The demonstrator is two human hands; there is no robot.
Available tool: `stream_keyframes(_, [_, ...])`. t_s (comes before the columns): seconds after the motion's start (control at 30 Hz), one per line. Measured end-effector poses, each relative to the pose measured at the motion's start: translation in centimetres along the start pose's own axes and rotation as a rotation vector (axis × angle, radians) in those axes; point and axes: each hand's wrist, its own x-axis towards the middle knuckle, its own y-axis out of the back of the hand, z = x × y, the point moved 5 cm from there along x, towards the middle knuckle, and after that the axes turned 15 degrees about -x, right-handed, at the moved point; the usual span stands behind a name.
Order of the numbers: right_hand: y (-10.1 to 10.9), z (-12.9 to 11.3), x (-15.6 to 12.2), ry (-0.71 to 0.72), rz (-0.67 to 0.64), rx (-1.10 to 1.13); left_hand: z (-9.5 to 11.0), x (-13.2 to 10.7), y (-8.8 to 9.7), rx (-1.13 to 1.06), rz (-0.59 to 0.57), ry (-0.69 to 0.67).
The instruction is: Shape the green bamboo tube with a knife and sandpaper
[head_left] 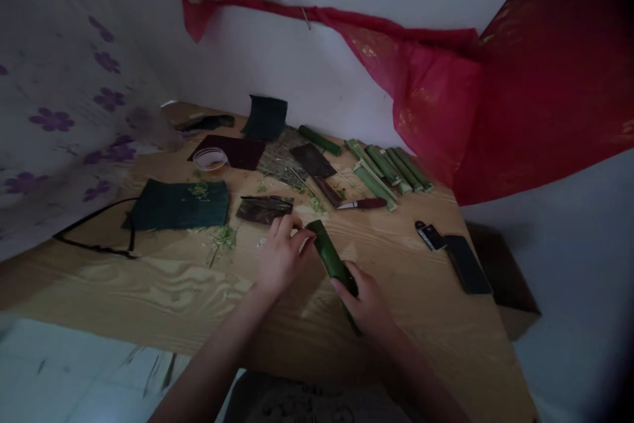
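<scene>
My right hand [359, 301] is closed around the lower part of a length of green bamboo [331, 264], with the fingers wrapped over it, so I have firm hold of it. The bamboo angles up and away from me, just above the wooden table [148, 297], and I can't tell whether its far end touches the surface. My left hand [280, 258] sits beside the upper part with the fingers curled and partly closed. The fingertips [297, 237] come very close to the bamboo, but I can't tell whether they are pressing on it or just next to it.

At this moment, I'm working on this one piece with both hands. Neither hand is on the knife with a red handle [364, 203], which lies farther up the table, just below a cluster of cut green bamboo strips [391, 169]. Straight ahead of my left hand is a dark, mottled leaf [264, 209]. To its left lies a dark green sheet [178, 205], with green shavings [224, 236] scattered near its lower edge. Beyond are a small glass dish [210, 159] and a woven mat [280, 162]. On the right, a black phone [467, 264] rests near the table's edge. A red cloth [426, 80] hangs on the wall above.
</scene>
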Motion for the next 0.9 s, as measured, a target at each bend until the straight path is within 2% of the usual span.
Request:
stream_keyframes(0.13, [-0.1, -0.1, -0.4, -0.026, -0.04, -0.084, 0.2, 1.1, -0.4, 0.059, -0.128, 0.041])
stream_keyframes(0.27, [-0.1, -0.2, -0.8, -0.054, -0.051, -0.124, -0.8, 2.1, -0.5, 0.033, -0.218, 0.043])
stream_keyframes(0.43, [0.1, 0.0, -1.0, -0.071, -0.025, -0.066, -2.3, 3.1, -0.3, -0.095, -0.163, 0.079])
stream_keyframes(0.53, [0.5, 0.3, -1.3, -0.065, -0.017, -0.018, -3.5, 3.3, -0.6, -0.177, -0.172, 0.104])
stream_keyframes(0.63, [1.0, 0.8, -1.8, -0.042, -0.054, -0.006, -5.4, 3.4, 0.1, -0.306, -0.136, 0.217])
stream_keyframes(0.7, [1.3, 1.1, -2.2, -0.024, -0.095, 0.013, -6.5, 3.4, 1.0, -0.387, -0.072, 0.305])
stream_keyframes(0.8, [1.6, 1.3, -2.6, -0.035, -0.126, 0.048, -6.1, 3.3, 0.7, -0.589, -0.207, 0.359])
stream_keyframes(0.9, [1.7, 1.6, -2.5, -0.066, -0.117, 0.054, -6.1, 3.0, 0.0, -0.432, -0.153, 0.446])
